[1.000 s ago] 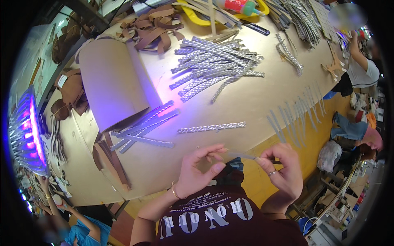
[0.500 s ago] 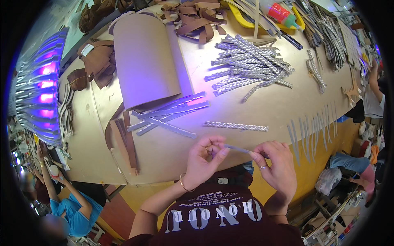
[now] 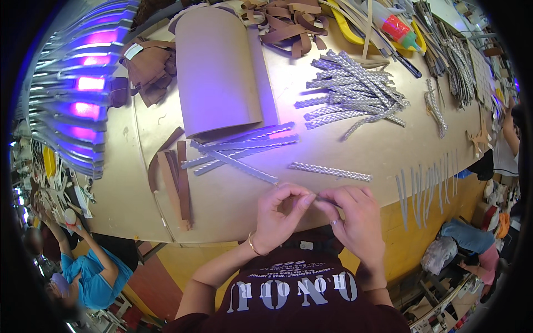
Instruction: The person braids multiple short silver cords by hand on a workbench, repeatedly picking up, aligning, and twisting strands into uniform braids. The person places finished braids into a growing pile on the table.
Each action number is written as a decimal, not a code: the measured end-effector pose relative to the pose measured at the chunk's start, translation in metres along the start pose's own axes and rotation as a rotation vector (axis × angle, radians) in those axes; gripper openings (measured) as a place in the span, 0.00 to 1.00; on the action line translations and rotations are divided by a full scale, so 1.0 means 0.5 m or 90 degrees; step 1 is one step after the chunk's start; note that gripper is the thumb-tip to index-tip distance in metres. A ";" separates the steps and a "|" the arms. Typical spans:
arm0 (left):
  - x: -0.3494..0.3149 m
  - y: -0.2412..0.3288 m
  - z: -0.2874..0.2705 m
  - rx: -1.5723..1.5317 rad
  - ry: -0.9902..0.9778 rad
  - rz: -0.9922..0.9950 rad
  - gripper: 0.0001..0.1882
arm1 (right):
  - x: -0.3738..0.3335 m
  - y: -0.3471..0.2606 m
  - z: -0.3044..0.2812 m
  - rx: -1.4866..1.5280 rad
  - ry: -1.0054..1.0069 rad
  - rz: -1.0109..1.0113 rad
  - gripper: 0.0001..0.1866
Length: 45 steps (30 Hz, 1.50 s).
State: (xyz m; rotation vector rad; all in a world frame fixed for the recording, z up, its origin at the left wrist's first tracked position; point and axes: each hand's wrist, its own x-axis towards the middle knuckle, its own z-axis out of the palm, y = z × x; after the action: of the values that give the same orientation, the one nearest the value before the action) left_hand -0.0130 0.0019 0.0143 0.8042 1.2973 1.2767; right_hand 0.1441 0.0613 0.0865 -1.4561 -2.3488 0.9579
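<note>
Close to the table's near edge, my left hand [image 3: 282,217] and my right hand [image 3: 355,222] meet, thumbs and fingertips pinched together. Between them is a thin grey strip [image 3: 318,199], mostly hidden by the fingers. A single silvery braided strap [image 3: 330,171] lies flat just beyond my hands. To its left, several grey strips with braided edges [image 3: 244,150] are crossed over one another. Farther back sits a loose pile of silvery braided straps [image 3: 355,94].
A curved brown sheet [image 3: 216,72] stands on the table [image 3: 222,194], with brown straps [image 3: 180,183] beside it. Thin grey strips [image 3: 425,188] hang along the right edge. A yellow tray [image 3: 347,28] holds a red-labelled bottle [image 3: 397,28]. At left is a person in blue [image 3: 97,275].
My right hand has moved left against my left hand, covering the grey strip that showed between them. The view has shifted, so the table's things appear farther right.
</note>
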 end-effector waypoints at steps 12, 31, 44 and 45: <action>0.040 -0.019 -0.054 0.802 0.090 0.330 0.14 | 0.096 0.027 0.067 0.026 -0.057 0.090 0.09; 0.034 -0.028 -0.051 0.857 0.079 0.348 0.16 | 0.108 0.028 0.078 -0.003 -0.059 0.117 0.08; 0.027 -0.028 -0.044 0.861 0.071 0.359 0.18 | 0.107 0.025 0.086 -0.032 -0.036 0.115 0.08; 0.027 -0.029 -0.043 0.861 0.068 0.365 0.18 | 0.107 0.025 0.087 -0.036 -0.036 0.114 0.08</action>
State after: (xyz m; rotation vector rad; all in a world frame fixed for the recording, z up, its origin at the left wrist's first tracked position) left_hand -0.0328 0.0072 -0.0064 2.1731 2.0850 0.6810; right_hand 0.1054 0.0928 0.0374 -1.7068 -2.3338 0.9938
